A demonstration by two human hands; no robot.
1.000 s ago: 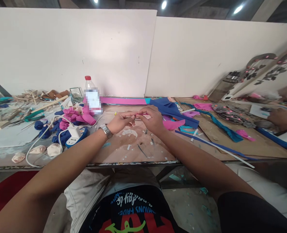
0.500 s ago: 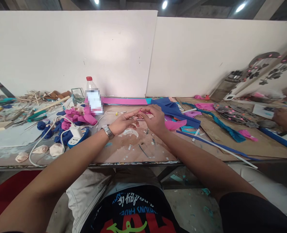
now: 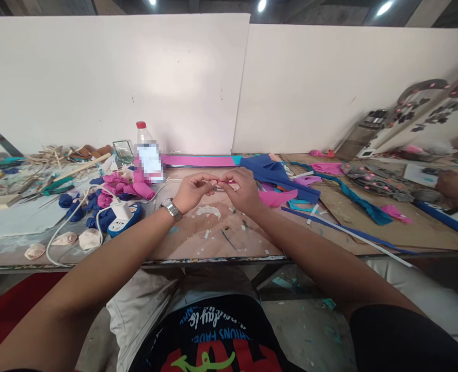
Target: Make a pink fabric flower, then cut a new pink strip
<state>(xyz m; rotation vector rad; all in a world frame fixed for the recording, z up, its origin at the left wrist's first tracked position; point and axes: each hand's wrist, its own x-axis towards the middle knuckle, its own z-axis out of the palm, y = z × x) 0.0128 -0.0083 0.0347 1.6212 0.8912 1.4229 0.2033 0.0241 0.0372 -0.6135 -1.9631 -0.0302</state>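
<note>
Pink is what the two hands are busy with: a small pink strip pinched between the fingertips of both, held just above the worktable. The left hand is curled, thumb and forefinger closed on the strip's near end, a metal watch on its wrist. The right hand meets it fingertip to fingertip, also closed on the strip, knuckles up. How much of the strip lies hidden under the fingers I cannot tell.

Just below the hands, on the wood, sits a pale dried smear and a few scraps. Beyond the left hand stands a plastic bottle with a red cap; to the outside of that hand lie pink rolled pieces, dark blue ones, and a white power strip with its cable. Off the right hand's outer side rests folded blue sheet, with a pink offcut nearer. Far out on that side, another person's hand rests on the table, well apart.
</note>
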